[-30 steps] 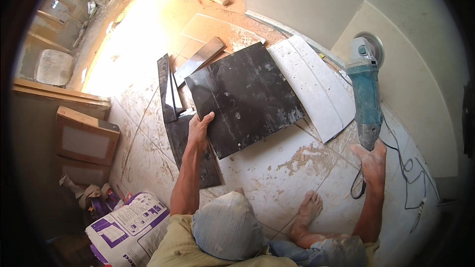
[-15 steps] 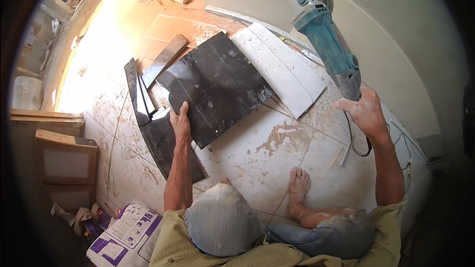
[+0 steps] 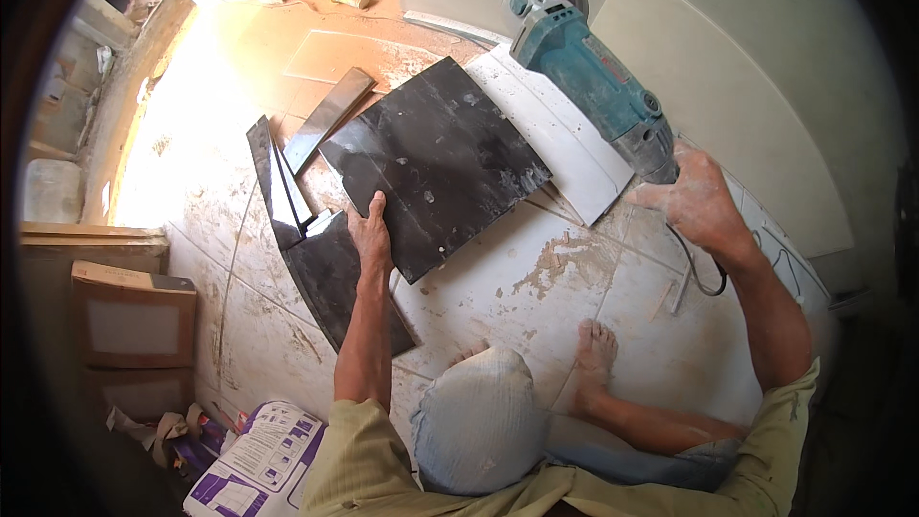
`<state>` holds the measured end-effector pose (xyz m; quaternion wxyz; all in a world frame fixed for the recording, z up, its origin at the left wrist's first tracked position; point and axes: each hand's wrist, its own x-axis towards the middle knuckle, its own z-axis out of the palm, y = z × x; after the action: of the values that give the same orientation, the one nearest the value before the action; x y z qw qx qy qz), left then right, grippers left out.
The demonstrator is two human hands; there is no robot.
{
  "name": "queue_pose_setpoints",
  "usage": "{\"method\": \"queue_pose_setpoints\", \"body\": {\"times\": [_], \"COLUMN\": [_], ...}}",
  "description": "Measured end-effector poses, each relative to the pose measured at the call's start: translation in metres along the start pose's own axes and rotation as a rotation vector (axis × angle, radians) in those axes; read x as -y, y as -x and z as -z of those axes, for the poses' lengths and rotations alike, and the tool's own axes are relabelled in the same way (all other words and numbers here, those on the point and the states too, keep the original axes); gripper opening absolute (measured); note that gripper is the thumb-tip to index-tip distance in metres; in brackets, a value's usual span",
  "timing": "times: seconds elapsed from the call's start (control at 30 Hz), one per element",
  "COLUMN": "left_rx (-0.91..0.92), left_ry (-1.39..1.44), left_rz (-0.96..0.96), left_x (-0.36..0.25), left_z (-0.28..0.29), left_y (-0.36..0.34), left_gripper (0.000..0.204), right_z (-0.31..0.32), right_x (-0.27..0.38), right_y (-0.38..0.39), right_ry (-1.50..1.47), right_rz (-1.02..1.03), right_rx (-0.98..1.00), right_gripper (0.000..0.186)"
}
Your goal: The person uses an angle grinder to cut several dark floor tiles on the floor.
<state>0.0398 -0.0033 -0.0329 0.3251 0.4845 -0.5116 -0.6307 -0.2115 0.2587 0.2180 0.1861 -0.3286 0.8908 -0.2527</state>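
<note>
Teal grinder [image 3: 595, 84] clasped in right grip [image 3: 697, 199].

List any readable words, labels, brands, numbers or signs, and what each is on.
No text reads clearly enough to quote.
Angle grinder: reddish marking on the teal housing, too blurred to read.
Purple-and-white bag: lines of print and small diagrams, too small to read.
Cardboard box: faint print along the upper edge, too blurred to read.
Black tile: no lettering visible, only pale smudges.
</note>
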Motion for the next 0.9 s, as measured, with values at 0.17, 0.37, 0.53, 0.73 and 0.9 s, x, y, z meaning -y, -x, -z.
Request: {"method": "queue_pose_setpoints", "body": {"times": [0.17,0.37,0.53,0.73,0.9], "left_rx": [-0.069,-0.026,-0.011,0.011,0.001], "left_ry": [0.065,-0.045,-0.055,-0.081,-0.117], "left_rz": [-0.035,0.013,-0.030,0.048,0.073], "left_x": [0.008,0.001,0.003,-0.002,0.002], "left_z": [-0.004,-0.004,-0.003,-0.007,-0.006], "left_y": [0.001,-0.002,-0.003,0.000,-0.003], "left_gripper": [0.058,0.085,0.077,0.080,0.089], "right_z": [-0.067,-0.134,-0.175,-0.224,-0.238], "right_x": [-0.004,-0.013,-0.003,0.007,0.016], "right_y": [0.004,0.008,-0.007,-0.038,-0.061], "right_ry": [-0.069,-0.129,-0.108,-0.063,-0.108], "right_rz": [-0.086,-0.159,-0.167,-0.051,-0.070], "right_rx": [0.012,-0.002,-0.044,-0.095,-0.059], "right_gripper": [0.045,0.044,0.047,0.042,0.043]}}
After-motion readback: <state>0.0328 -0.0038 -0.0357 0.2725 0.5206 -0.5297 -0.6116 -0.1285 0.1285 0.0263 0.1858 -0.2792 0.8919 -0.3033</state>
